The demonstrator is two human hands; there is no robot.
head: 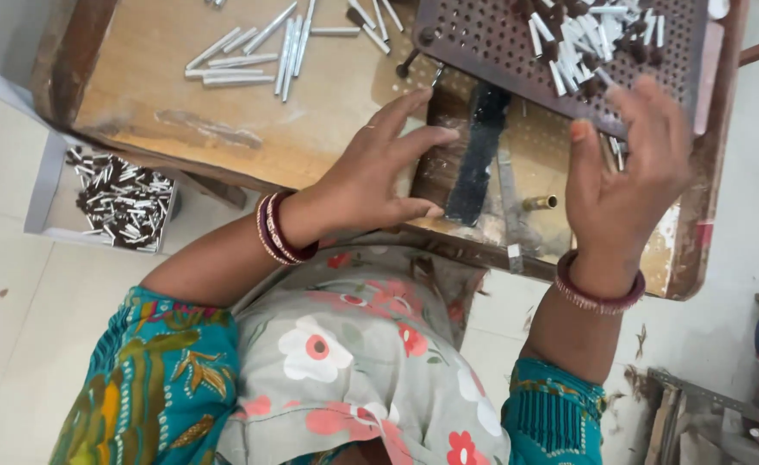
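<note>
At ten o'clock, a row of loose silver rods (255, 53) lying on the worn wooden tabletop (151, 82). At nine o'clock, down on the pale tiled floor (5, 344), a white tray (42, 185) heaped with short dark-tipped silver pieces (121, 200). At four o'clock, wood scraps (681, 422).

Wooden table (147, 86) with tubes (250, 52), perforated plate (483, 43)

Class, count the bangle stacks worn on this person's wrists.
2: one bangle stack on the left wrist beside the wooden table's edge, one bangle stack on the right wrist. None appear hidden.
</note>
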